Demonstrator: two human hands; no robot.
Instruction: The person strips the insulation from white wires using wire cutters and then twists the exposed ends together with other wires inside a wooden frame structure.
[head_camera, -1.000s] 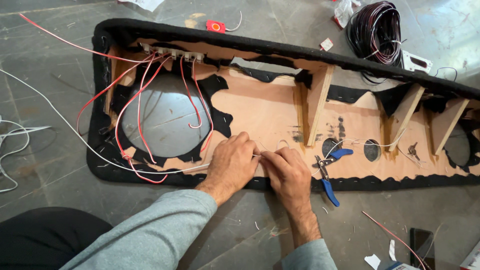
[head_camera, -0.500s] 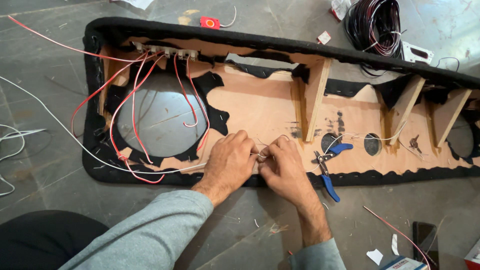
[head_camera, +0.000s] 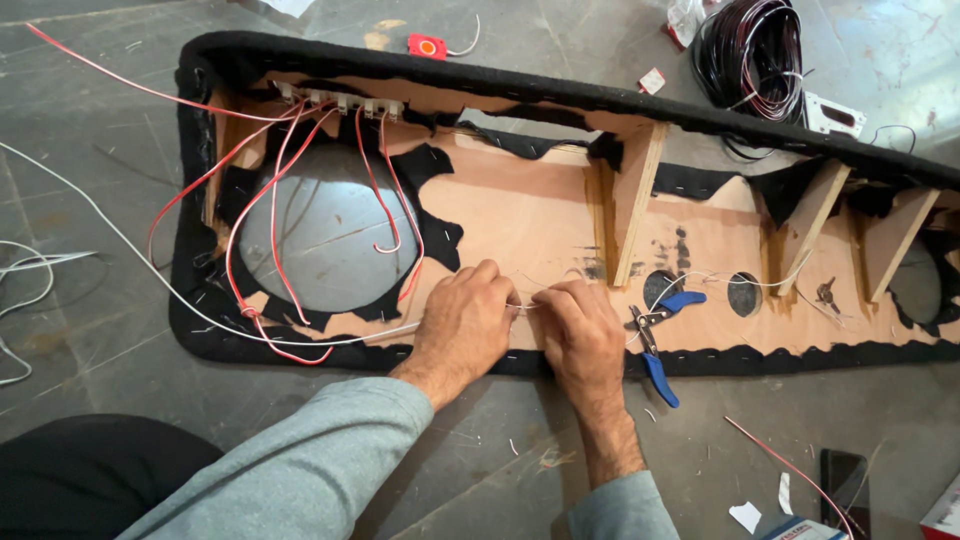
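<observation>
white wire (head_camera: 522, 306) on plywood panel (head_camera: 520, 215) beside round cutout (head_camera: 322, 230) | left hand (head_camera: 462, 322), right hand (head_camera: 582, 328): fingers pinched shut on wire | likely thin, light, limp, kinks easily | grip close to ends | blue-handled pliers (head_camera: 655, 340) nearby

The thin white wire (head_camera: 522, 305) that I worked on ran taut across the short gap between my fists, level with the lower edge of the long plywood speaker panel edged in black felt (head_camera: 520, 215). Its left part trailed out from under my left hand (head_camera: 468, 318), along the panel's bottom edge and up across the grey floor. Its right part passed under my right hand (head_camera: 580, 330) toward the small round holes.
</observation>
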